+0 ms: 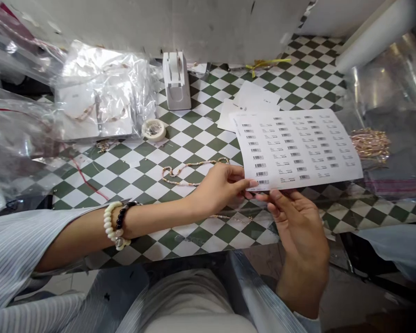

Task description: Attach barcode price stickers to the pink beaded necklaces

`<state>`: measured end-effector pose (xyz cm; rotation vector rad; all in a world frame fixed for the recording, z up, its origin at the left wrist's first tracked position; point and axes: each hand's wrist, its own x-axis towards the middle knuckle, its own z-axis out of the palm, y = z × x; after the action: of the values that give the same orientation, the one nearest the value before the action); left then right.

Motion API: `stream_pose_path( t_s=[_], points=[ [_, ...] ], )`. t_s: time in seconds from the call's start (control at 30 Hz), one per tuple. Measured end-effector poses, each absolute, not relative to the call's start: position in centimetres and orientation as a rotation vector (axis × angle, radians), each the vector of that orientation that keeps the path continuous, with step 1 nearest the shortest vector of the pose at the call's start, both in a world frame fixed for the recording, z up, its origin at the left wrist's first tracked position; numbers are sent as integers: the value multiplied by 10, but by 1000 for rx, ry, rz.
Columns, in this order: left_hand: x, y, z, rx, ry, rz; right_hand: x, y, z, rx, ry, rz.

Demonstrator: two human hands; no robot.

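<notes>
A white sheet of barcode labels (pixel 298 148) is held tilted above the checkered table. My left hand (pixel 222 187) pinches its lower left corner, thumb on top and fingers beneath. At the bottom edge, my right hand (pixel 296 217) has its thumb and fingers closed on the sheet. A beaded necklace (pixel 175 172) lies on the table just beyond my left wrist and runs partly under the arm. Part of a thin beaded strand with a clasp (pixel 234 218) shows on the near side of that arm. Some fingertips are hidden under the paper.
A white tape dispenser (pixel 176 83) stands at the back, with a tape roll (pixel 153 130) before it. Clear plastic bags (pixel 104 92) pile up at left. White cards (pixel 249 99) lie behind the sheet. At right, a bundle of beaded strands (pixel 370 145) rests on plastic.
</notes>
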<state>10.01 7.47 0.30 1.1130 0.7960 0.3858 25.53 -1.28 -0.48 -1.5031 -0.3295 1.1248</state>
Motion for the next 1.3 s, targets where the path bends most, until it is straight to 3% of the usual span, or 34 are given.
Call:
stream_pose_path(
  t_s=[0.3,0.5,0.63,0.77,0.87,1.0,1.3],
  points=[
    [96,79,10,1051,894,483,251,-19,-7,-1481,-352,1177],
    [61,82,24,1092,1020,444,281,-26,-6,-1467,-202,930],
    [32,92,37,1362,1232,305,295,-28,-6,-1483,-150,894],
    [28,95,34,2159,1526,492,284,-30,-7,-1499,-152,1014],
    [43,84,26,2701,1233,545,267,-32,-8,-1499,-172,1122],
    [66,67,14,2932,696,423,251,-34,-7,-1482,-215,1229],
    [72,66,-3,2910,574,576,248,-29,-6,-1508,-278,1169]
  ],
)
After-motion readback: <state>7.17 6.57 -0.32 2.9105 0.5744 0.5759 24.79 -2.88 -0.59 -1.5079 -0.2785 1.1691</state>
